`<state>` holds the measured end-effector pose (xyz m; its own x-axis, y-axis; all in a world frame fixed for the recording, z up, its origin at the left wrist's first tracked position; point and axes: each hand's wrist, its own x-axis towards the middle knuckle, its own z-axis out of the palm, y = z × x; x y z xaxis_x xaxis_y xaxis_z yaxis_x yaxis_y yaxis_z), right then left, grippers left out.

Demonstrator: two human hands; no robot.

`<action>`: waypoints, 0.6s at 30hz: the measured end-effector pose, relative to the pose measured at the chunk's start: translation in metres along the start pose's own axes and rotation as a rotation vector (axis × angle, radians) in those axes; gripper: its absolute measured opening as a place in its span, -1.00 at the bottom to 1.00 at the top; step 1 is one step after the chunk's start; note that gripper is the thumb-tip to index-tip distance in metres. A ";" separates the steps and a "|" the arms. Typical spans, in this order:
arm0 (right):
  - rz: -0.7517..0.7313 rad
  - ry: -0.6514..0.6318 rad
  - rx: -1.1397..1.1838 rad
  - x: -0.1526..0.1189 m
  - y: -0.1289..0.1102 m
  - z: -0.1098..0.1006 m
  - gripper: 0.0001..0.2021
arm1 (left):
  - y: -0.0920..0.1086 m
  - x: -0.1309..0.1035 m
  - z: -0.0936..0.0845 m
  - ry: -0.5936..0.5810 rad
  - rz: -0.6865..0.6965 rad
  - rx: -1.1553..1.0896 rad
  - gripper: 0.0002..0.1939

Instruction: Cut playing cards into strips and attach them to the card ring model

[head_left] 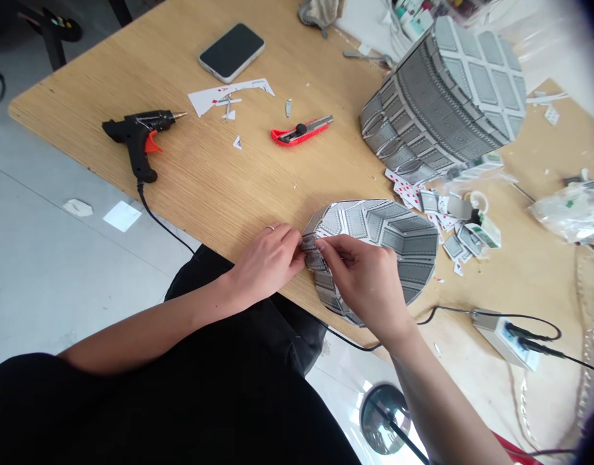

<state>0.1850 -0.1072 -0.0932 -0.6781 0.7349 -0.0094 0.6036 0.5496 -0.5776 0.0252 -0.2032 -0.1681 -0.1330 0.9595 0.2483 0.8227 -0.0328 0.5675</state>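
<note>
A round, hollow basket built from folded grey-patterned playing cards rests at the table's near edge, its open side facing up. My left hand, with a ring on one finger, is closed against the left outer side of its wall; the fingertips are partly hidden. Thumb and fingers of my right hand pinch the same stretch of wall from the inner side. Whether a separate small card piece sits between the fingertips, I cannot tell. Beyond the basket stands a larger card-covered drum with a latticed top.
On the wooden table lie a black glue gun with its cord, a red utility knife, a phone and card scraps. Loose playing cards spread right of the basket. A power strip holds plugs at the right.
</note>
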 end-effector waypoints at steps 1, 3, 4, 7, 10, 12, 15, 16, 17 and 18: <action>-0.003 0.000 -0.001 0.000 0.000 0.000 -0.74 | -0.001 0.001 0.001 -0.001 0.002 -0.005 -0.92; -0.008 -0.004 -0.002 0.000 -0.001 0.000 -0.74 | -0.002 0.002 0.003 -0.002 0.002 -0.018 -0.91; -0.009 -0.005 -0.002 0.000 -0.001 0.000 -0.75 | -0.003 0.002 0.004 -0.001 -0.002 -0.025 -0.90; -0.005 -0.004 -0.001 0.001 -0.001 0.000 -0.75 | -0.004 0.003 0.007 0.002 -0.017 -0.044 -0.88; -0.004 -0.002 -0.006 0.001 -0.001 0.000 -0.74 | -0.004 0.004 0.006 0.005 -0.018 -0.063 -0.89; -0.004 -0.001 -0.009 0.001 0.000 0.000 -0.74 | -0.004 0.004 0.003 0.001 -0.013 -0.070 -0.91; -0.002 0.000 -0.007 0.001 0.000 0.000 -0.73 | -0.004 0.004 -0.001 0.010 -0.001 -0.087 -0.93; -0.001 -0.001 -0.007 0.001 0.000 0.000 -0.73 | -0.004 0.004 -0.001 0.020 0.010 -0.087 -0.92; 0.001 -0.004 -0.008 0.001 -0.001 0.000 -0.72 | -0.005 0.004 -0.001 0.030 0.021 -0.083 -0.92; 0.003 -0.004 -0.009 0.001 -0.001 0.000 -0.72 | -0.005 0.005 0.000 0.037 0.032 -0.075 -0.91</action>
<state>0.1840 -0.1069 -0.0928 -0.6784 0.7346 -0.0143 0.6090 0.5512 -0.5704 0.0204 -0.1986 -0.1695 -0.1282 0.9468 0.2952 0.7836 -0.0857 0.6153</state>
